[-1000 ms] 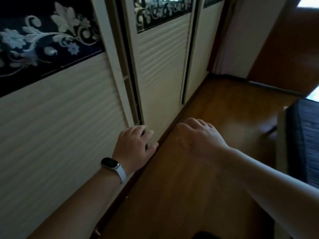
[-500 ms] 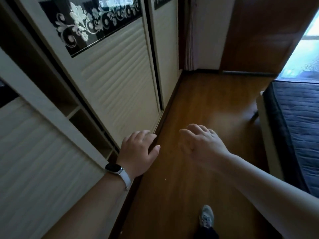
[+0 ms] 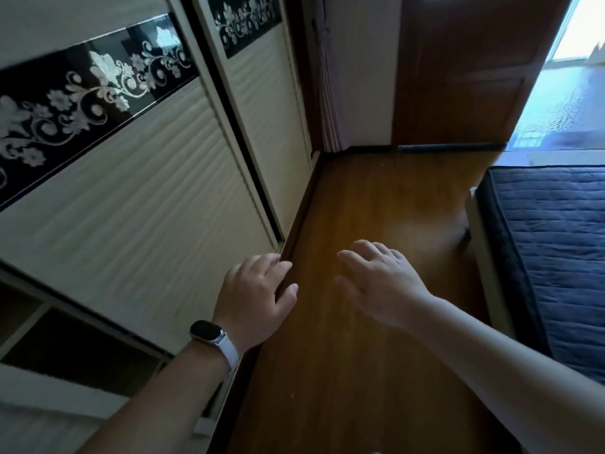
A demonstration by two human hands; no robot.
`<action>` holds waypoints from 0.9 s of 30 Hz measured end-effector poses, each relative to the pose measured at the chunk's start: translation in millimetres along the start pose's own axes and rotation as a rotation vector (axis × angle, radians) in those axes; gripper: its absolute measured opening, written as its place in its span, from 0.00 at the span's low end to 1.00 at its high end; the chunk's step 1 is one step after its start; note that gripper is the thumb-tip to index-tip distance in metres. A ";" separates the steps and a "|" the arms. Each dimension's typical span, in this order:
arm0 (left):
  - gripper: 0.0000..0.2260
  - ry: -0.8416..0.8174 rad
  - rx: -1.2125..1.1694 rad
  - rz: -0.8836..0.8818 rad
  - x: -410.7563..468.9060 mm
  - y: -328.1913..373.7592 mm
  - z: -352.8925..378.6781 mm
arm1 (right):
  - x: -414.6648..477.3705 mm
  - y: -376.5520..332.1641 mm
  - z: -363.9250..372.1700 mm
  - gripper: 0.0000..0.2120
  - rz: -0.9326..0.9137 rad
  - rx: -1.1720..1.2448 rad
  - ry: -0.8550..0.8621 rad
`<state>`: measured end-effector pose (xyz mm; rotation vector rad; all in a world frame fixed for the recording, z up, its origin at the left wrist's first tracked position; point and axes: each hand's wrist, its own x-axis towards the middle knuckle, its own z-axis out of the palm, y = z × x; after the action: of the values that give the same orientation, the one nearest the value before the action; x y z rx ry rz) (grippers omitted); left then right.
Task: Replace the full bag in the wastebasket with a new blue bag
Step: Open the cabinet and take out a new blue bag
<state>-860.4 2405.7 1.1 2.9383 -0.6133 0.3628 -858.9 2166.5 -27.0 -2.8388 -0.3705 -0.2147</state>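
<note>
No wastebasket and no blue bag appear in the head view. My left hand (image 3: 253,298), with a dark watch on a white strap at the wrist, is held out palm down over the foot of the sliding wardrobe door (image 3: 140,204). Its fingers are loosely spread and hold nothing. My right hand (image 3: 381,283) hovers palm down over the wooden floor (image 3: 370,204), fingers apart and empty. The two hands are a short gap apart.
Cream sliding wardrobe doors with black floral bands run along the left, with an open shelf section (image 3: 49,342) at lower left. A bed with a dark blue quilted cover (image 3: 556,250) stands at the right. A brown door (image 3: 465,70) and a bright opening (image 3: 569,90) lie ahead.
The view has swung to the right and forward along the wardrobe, bringing the bed, the far door and the bright opening into sight. Both hands stay outstretched and empty.
</note>
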 end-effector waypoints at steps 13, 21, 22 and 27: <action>0.20 0.021 -0.048 0.127 164.2 12.9 65.3 | 90.9 91.9 -5.4 0.21 0.095 -0.077 -0.051; 0.19 0.068 -0.113 0.195 299.9 -6.2 101.0 | 201.3 149.6 -25.0 0.25 0.150 -0.160 -0.037; 0.19 0.092 -0.127 0.210 315.3 -8.4 103.4 | 214.8 156.8 -27.6 0.24 0.151 -0.175 -0.022; 0.19 0.123 -0.109 0.240 383.3 -22.2 110.7 | 272.0 184.4 -28.8 0.22 0.173 -0.183 0.015</action>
<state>-487.4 2262.7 -8.9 2.7196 -0.9392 0.5119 -552.1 2049.4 4.0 -3.0261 -0.1048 -0.2455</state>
